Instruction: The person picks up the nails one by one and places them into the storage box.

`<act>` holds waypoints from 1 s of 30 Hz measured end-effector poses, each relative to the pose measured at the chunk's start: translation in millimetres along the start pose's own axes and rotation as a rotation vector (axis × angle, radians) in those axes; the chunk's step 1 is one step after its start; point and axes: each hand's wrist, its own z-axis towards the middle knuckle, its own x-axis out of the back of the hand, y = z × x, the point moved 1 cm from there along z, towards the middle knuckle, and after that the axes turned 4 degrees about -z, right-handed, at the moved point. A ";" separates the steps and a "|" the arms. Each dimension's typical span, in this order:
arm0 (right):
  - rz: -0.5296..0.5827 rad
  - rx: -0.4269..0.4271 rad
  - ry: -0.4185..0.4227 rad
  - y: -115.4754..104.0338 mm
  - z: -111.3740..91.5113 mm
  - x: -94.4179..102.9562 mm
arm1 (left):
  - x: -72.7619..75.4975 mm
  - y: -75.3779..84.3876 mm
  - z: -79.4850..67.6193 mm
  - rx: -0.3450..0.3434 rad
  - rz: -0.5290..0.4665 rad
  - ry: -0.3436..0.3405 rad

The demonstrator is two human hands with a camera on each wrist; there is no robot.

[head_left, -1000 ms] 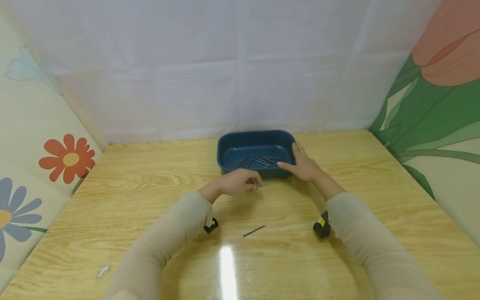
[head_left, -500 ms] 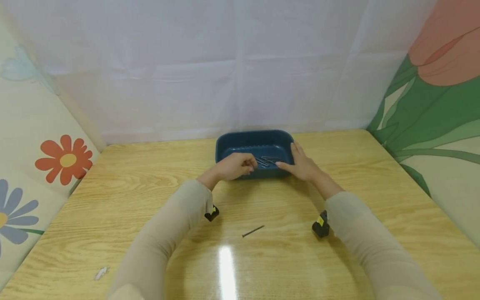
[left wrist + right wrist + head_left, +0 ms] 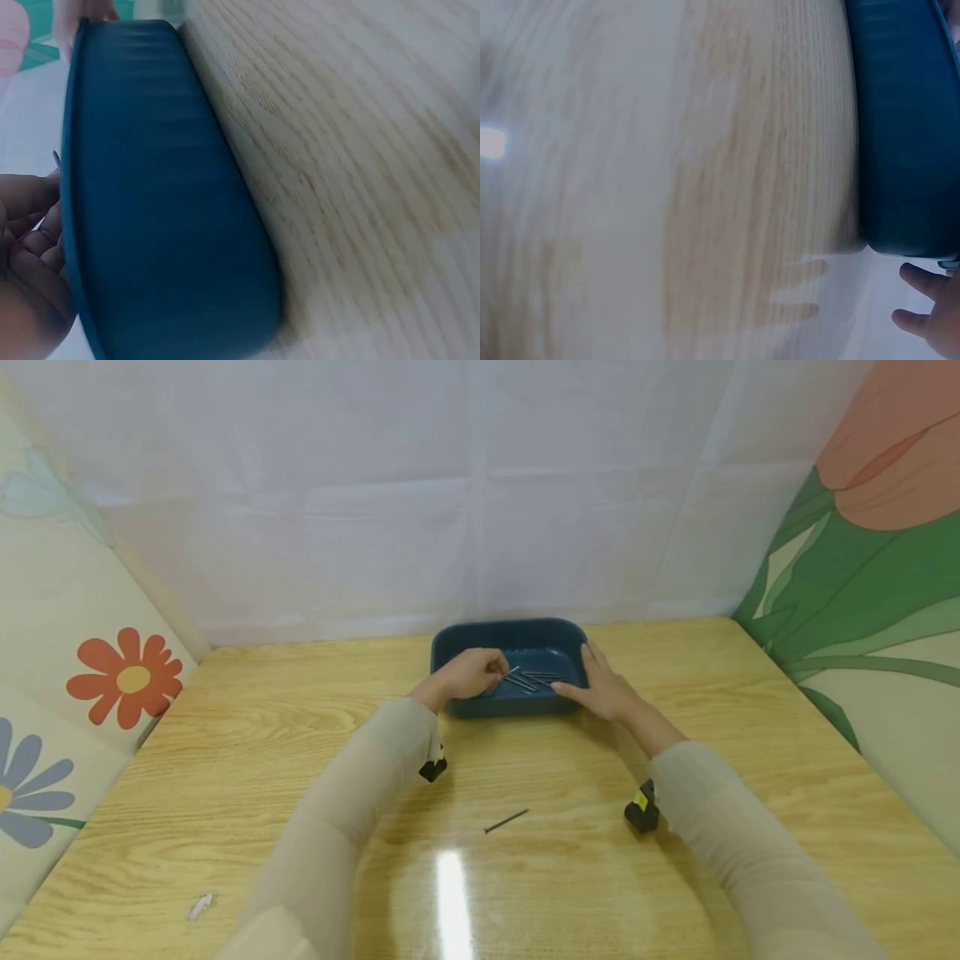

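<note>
A deep blue plastic bin stands near the back of the table, with several dark metal nails lying in it. My left hand is over the bin's left part and pinches a nail between thumb and fingers. In the left wrist view the curled fingers show behind the rim, and the nail's thin end sticks up past them. My right hand holds the bin's front right corner, its thumb at the front rim and its fingers along the right end. One more nail lies on the table in front.
The wood-grain table has a small torn pale patch at the front left. A white cloth hangs behind the bin. Black wrist cameras hang under both sleeves.
My left hand has moved from in front of the bin, up over its front rim, to above the nails inside, carrying the nail. My right hand has stayed at the corner.
</note>
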 end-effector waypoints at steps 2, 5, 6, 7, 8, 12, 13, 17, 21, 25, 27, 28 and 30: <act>-0.003 0.001 0.002 -0.1 0.4 -0.1 | -0.5 -0.9 4.6 0.024 -0.002 0.002; -0.009 0.007 0.003 -0.1 1.3 -0.5 | -1.8 -4.2 11.8 0.070 -0.003 0.008; -0.011 0.010 0.004 -0.1 1.6 -0.7 | -3.1 -7.7 15.6 0.078 0.001 0.009; -0.010 0.011 0.004 -0.4 1.7 -0.8 | -4.0 -9.0 16.0 0.081 0.010 0.013; -0.010 0.011 0.006 -0.3 1.8 -1.0 | -4.6 -9.5 15.9 0.077 0.026 0.016; -0.003 0.010 0.019 -0.1 1.2 -1.1 | -24.0 -62.7 58.1 0.013 0.068 0.063; -0.001 0.010 0.021 0.0 0.9 -0.9 | -28.6 -76.2 68.5 -0.009 0.072 0.081; 0.002 0.012 0.026 -0.8 -0.2 0.3 | -43.3 -119.2 105.3 0.021 0.087 0.095; 0.005 0.007 0.018 -2.2 -1.4 1.0 | -53.9 -139.7 122.0 0.038 0.130 0.140; 0.004 0.003 0.019 -2.7 -1.5 0.3 | -69.2 -168.9 145.2 0.043 0.140 0.119; 0.005 0.005 0.023 -2.4 -1.1 -0.2 | -77.5 -184.1 157.1 0.050 0.156 0.122; 0.005 0.007 0.026 -2.3 -0.8 -0.5 | -80.6 -190.3 161.9 0.053 0.164 0.126; 0.008 0.008 0.025 -1.8 -0.4 -0.6 | -84.8 -198.9 168.5 0.060 0.179 0.146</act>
